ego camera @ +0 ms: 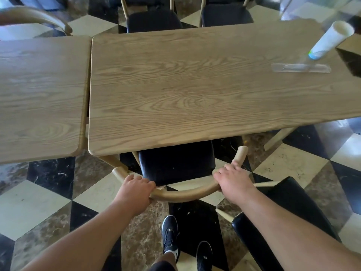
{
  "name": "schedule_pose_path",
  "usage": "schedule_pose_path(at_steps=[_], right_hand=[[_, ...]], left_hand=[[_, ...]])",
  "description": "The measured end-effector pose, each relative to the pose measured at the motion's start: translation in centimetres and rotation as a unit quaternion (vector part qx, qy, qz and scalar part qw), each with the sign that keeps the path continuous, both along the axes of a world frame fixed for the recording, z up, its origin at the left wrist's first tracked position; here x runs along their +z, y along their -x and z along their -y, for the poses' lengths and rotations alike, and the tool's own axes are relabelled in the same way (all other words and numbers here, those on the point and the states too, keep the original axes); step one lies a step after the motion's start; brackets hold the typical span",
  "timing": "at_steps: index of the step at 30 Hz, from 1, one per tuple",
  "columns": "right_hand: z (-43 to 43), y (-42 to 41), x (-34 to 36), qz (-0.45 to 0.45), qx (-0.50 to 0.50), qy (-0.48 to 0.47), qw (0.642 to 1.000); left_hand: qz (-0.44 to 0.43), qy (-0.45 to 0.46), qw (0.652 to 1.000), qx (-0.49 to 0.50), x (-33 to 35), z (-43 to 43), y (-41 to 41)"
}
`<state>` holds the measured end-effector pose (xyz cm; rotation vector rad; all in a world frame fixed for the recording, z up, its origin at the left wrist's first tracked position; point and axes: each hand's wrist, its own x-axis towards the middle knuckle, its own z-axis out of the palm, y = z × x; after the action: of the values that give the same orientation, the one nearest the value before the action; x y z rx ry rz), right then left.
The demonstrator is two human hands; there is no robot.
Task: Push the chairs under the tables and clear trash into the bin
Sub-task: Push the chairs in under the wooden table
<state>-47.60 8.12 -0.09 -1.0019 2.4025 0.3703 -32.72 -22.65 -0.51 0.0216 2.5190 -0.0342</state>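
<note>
A wooden chair [183, 195] with a curved backrest and a dark seat stands at the near edge of the wooden table [195, 90], its seat partly under the tabletop. My left hand [134, 189] grips the left part of the curved backrest. My right hand [232, 178] grips the right part of the same rail. A tall white cup [330, 41] with a blue and green base stands at the table's far right, and a clear plastic wrapper [300, 67] lies flat just in front of it.
A second wooden table [39, 94] adjoins on the left. Another dark-seated chair [277, 218] stands pulled out at my right. Two chairs [154, 20] sit at the far side, and a chair back [39, 16] curves at top left. My feet [170, 235] are on the checkered floor.
</note>
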Motion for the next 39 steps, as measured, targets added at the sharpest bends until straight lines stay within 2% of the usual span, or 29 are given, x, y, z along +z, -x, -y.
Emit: schedule_pose_path(at_steps=[4,6,9,15,21,25,34,39], right_hand=[[-0.4,-1.9,1.7,0.004,-0.045,0.048,0.998],[-0.8,-3.1,3.8,0.029,-0.08,0.083,0.993],[-3.6,-4.5,7.7,0.022,-0.15,0.114,0.982],[-15.0,-6.2,13.6,-0.068,-0.304,0.133,0.941],[-28.0,-9.9,15.5,-0.149,-0.403,0.116,0.896],[-36.9,-14.0,14.5,-0.159,-0.453,0.121,0.869],[-57.4,-22.7,12.2,-0.094,-0.431,0.05,0.896],[-64.7,-26.5,8.9,-0.022,-0.364,-0.021,0.931]], left_hand=[[0.04,-0.008,0.999,0.019,0.7,-0.9,0.0],[0.066,-0.04,0.997,0.031,2.1,-2.4,1.0],[0.049,-0.108,0.993,0.019,5.4,-6.3,4.3],[-0.04,-0.222,0.974,0.019,10.1,-17.6,10.0],[-0.026,-0.277,0.96,-0.033,12.2,-30.2,10.7],[-0.022,-0.274,0.958,-0.081,11.9,-39.9,8.9],[0.053,-0.278,0.948,-0.147,8.5,-62.4,2.2],[0.109,-0.262,0.94,-0.188,5.9,-72.7,-2.3]])
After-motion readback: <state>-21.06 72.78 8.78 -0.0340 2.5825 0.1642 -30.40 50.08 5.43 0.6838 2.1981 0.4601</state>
